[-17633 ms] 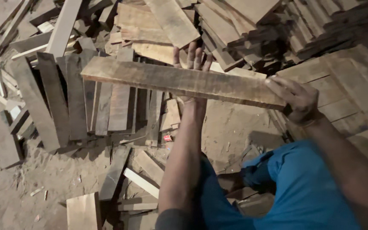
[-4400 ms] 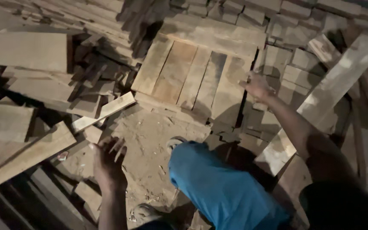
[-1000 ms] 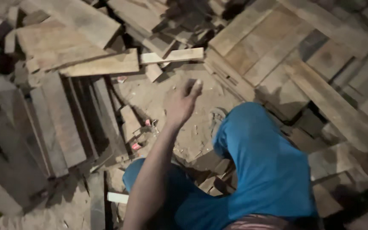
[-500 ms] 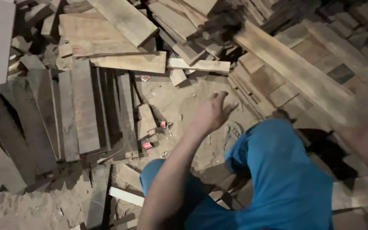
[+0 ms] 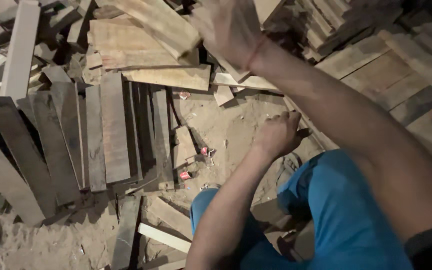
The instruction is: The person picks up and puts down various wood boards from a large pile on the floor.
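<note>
The right hand [image 5: 231,30] is raised at the top of the view, blurred, its palm and fingers lying against a pale wooden plank [image 5: 216,50] that slants down from the heap of timber at the upper edge; whether the fingers are clamped round the plank or only pressed on it cannot be told through the blur. A thin reddish band circles that wrist. The left hand [image 5: 278,135] hangs lower, near the middle, loosely curled into a half fist with nothing in it, above the bare sandy floor [image 5: 226,125]. The two hands are well apart, the right one higher and farther away. Just below and left of the slanting plank lies a broad light board [image 5: 168,77], and above that another wide pale board [image 5: 131,47] rests flat on the pile. Left of the sandy patch a row of darker planks [image 5: 101,135] lies side by side, running away from the viewer. Small red scraps [image 5: 185,175] dot the sand beside them. To the right a flat set of joined boards [image 5: 401,90] stretches toward the corner. The person's legs in blue trousers [image 5: 336,215] fill the lower right, and one short pale offcut [image 5: 163,237] lies on the ground near the knee.
</note>
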